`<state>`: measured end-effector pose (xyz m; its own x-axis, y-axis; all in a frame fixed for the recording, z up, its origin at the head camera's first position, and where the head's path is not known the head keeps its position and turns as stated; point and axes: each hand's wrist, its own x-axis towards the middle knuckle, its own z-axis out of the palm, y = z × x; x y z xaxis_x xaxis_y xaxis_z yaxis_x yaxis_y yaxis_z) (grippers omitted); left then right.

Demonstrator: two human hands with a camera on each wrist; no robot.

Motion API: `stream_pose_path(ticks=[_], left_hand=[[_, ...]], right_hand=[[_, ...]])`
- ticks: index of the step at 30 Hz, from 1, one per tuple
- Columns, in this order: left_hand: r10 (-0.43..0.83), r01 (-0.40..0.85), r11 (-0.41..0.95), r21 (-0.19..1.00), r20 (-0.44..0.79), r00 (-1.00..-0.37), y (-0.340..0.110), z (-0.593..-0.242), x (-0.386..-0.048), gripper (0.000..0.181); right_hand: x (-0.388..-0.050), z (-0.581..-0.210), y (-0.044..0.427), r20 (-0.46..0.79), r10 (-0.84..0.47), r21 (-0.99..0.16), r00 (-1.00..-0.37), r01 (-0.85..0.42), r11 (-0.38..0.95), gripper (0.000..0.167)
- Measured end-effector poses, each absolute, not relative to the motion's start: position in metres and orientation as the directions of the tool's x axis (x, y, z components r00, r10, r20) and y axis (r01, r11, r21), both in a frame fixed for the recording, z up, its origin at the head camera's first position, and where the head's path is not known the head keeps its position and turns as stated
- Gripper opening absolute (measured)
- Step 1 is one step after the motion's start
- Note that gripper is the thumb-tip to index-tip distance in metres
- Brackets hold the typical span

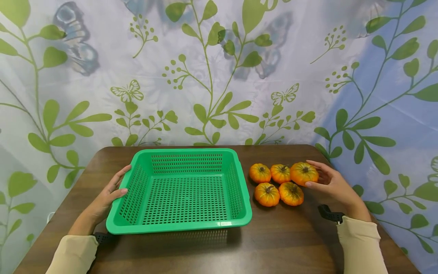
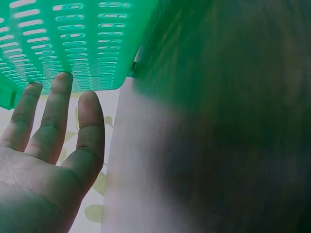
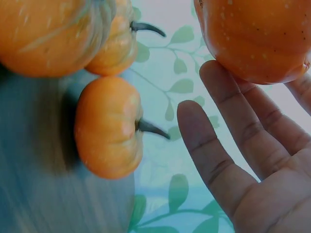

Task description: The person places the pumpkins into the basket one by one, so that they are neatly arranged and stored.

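Note:
A green plastic basket [image 1: 186, 229] with slotted walls stands on the table. At its left rim lies my left hand [image 1: 106, 196], thumb and forefinger touching the edge. In the left wrist view, three nearly straight fingers of that hand reach the basket's outer wall [image 2: 73, 34]. My right hand [image 1: 337, 186] holds a small orange pumpkin [image 1: 303, 173] between thumb and fingers. The right wrist view shows this pumpkin [image 3: 257, 39] raised above the fingertips, its far side hidden. Close by sit other pumpkins: two in back [image 1: 260, 173] and two in front [image 1: 267, 194].
The brown wooden table [image 1: 273, 243] has rounded far corners. Behind it hangs a cloth backdrop [image 1: 219, 76] printed with leaves and butterflies. Dark wrist mounts [image 1: 330, 214] sit at both cuffs.

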<state>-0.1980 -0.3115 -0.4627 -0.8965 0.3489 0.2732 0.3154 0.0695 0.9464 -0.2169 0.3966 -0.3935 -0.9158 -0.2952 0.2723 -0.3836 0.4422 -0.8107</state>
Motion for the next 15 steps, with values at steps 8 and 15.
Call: stream_pose_path(ticks=[8,15], left_hand=[[0.335,0.283,0.112,0.953,0.232,-0.913,-0.309,-0.462,-0.198,0.073],[0.341,0.312,0.080,0.947,0.269,-0.901,-0.311,-0.464,-0.198,0.072]], right_hand=[[-0.223,-0.390,0.383,0.298,-0.327,-0.785,-0.897,-0.425,0.450,0.070],[-0.230,-0.390,0.366,0.289,-0.363,-0.793,-0.886,-0.434,0.428,0.070]])
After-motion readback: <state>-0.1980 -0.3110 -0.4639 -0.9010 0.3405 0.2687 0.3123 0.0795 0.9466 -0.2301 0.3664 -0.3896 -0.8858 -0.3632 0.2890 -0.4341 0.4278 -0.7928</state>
